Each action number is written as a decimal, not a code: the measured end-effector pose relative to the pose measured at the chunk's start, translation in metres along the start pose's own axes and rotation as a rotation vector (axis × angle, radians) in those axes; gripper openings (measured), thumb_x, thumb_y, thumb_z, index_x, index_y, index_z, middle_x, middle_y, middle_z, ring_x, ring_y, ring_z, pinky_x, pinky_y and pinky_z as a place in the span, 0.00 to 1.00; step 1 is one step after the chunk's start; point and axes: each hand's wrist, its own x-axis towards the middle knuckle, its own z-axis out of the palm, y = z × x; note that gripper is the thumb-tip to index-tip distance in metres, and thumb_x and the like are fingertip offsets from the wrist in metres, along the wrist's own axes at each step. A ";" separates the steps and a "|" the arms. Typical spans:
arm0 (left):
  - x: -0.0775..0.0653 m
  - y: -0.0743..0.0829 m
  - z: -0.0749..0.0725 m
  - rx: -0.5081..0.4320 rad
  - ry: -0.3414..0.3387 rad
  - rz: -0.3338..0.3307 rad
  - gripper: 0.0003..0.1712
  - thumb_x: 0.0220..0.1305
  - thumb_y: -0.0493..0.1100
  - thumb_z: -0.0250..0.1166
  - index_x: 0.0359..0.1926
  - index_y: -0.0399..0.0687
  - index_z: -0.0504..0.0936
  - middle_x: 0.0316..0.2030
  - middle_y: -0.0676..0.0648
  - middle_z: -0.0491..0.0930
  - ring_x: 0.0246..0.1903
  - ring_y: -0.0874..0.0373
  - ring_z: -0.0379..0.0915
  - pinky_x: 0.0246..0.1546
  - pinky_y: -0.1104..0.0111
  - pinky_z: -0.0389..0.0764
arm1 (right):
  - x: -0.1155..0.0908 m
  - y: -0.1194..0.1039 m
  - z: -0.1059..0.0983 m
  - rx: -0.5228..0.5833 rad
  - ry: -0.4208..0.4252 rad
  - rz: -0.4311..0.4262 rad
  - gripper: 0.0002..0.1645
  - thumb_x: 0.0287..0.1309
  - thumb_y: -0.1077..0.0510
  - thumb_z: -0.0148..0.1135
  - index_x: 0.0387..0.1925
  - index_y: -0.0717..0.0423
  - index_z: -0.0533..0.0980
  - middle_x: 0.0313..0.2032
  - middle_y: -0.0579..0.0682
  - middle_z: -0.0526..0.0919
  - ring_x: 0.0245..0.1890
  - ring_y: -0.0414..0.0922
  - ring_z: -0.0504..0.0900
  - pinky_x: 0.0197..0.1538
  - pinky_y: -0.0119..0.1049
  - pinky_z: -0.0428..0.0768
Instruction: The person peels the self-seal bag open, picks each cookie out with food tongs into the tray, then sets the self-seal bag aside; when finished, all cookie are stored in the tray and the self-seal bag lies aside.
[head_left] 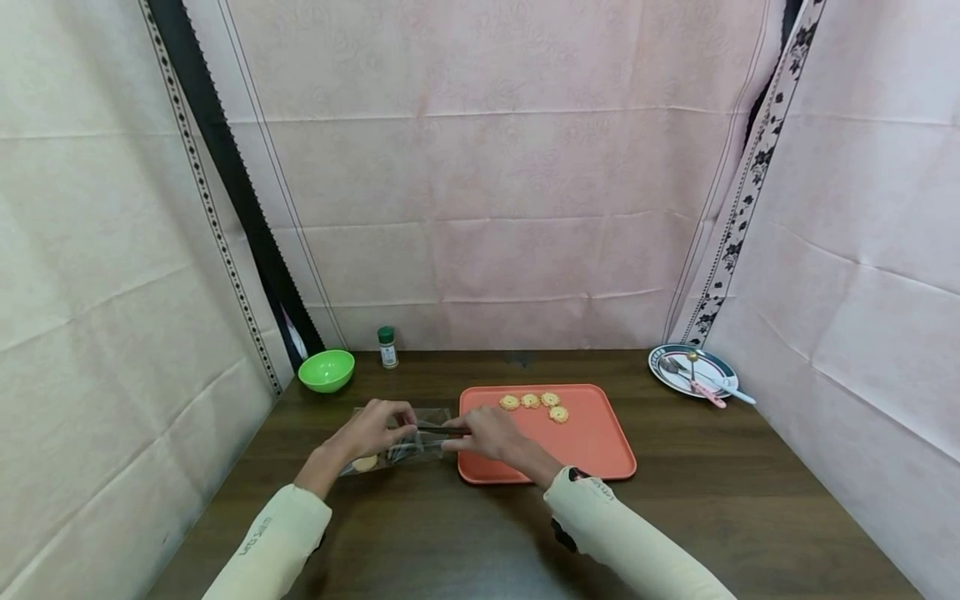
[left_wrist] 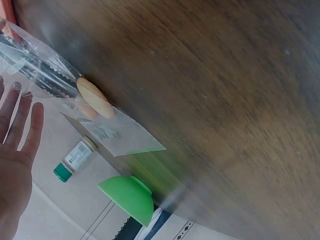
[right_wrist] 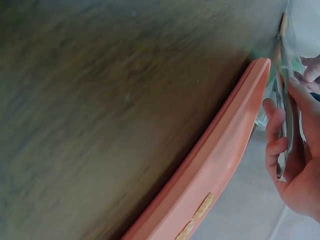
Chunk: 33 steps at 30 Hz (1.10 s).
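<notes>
Tongs (head_left: 431,430) sit in my right hand (head_left: 491,435) in the head view, thumb and fingers curled round them, pointing toward my left hand (head_left: 381,429). That one pinches the clear plastic bag (head_left: 432,414), I judge to steady it for the tool. The orange tray (head_left: 588,446) lies just right, probably close to shorten any carrying; its scalloped biscuits (head_left: 530,401) sit along the far side.

From the left wrist, my outer fingers spread beside the film, the pinch itself cut off by the edge. A plain biscuit (left_wrist: 95,97) lies inside the bag, beyond my fingertips, touched by neither hand.

From the right wrist, my fingers clasp the metal arms; whether their tips hold anything, I cannot tell.
</notes>
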 end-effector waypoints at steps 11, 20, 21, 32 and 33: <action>0.002 0.000 0.002 -0.025 -0.007 -0.011 0.03 0.72 0.42 0.69 0.37 0.55 0.84 0.34 0.57 0.83 0.37 0.58 0.80 0.39 0.62 0.81 | -0.006 0.008 0.000 0.113 0.000 -0.029 0.24 0.69 0.39 0.66 0.60 0.43 0.84 0.09 0.37 0.61 0.08 0.33 0.48 0.16 0.27 0.54; -0.001 -0.002 0.003 -0.043 -0.013 0.006 0.03 0.73 0.42 0.68 0.38 0.55 0.84 0.33 0.56 0.83 0.36 0.55 0.81 0.33 0.67 0.80 | -0.021 0.020 -0.004 0.203 0.005 -0.071 0.19 0.71 0.46 0.66 0.56 0.50 0.86 0.41 0.41 0.91 0.19 0.29 0.76 0.24 0.27 0.71; -0.001 -0.002 0.003 -0.045 -0.014 0.008 0.03 0.73 0.42 0.68 0.38 0.55 0.84 0.33 0.55 0.83 0.35 0.54 0.81 0.33 0.67 0.80 | -0.023 0.022 -0.004 0.205 0.006 -0.079 0.19 0.71 0.46 0.66 0.55 0.49 0.86 0.43 0.41 0.91 0.20 0.29 0.77 0.25 0.27 0.72; 0.001 -0.004 0.003 -0.045 -0.026 0.023 0.02 0.73 0.40 0.67 0.40 0.49 0.85 0.35 0.51 0.85 0.37 0.53 0.81 0.34 0.66 0.80 | -0.047 0.042 -0.018 0.172 0.036 -0.108 0.18 0.71 0.44 0.65 0.56 0.45 0.86 0.42 0.40 0.90 0.15 0.32 0.63 0.21 0.29 0.60; 0.001 -0.004 0.003 -0.042 -0.025 0.022 0.02 0.73 0.40 0.67 0.40 0.49 0.85 0.35 0.52 0.85 0.37 0.53 0.81 0.34 0.66 0.80 | -0.050 0.044 -0.020 0.166 0.039 -0.105 0.18 0.71 0.44 0.66 0.56 0.45 0.86 0.43 0.41 0.91 0.16 0.31 0.63 0.22 0.29 0.60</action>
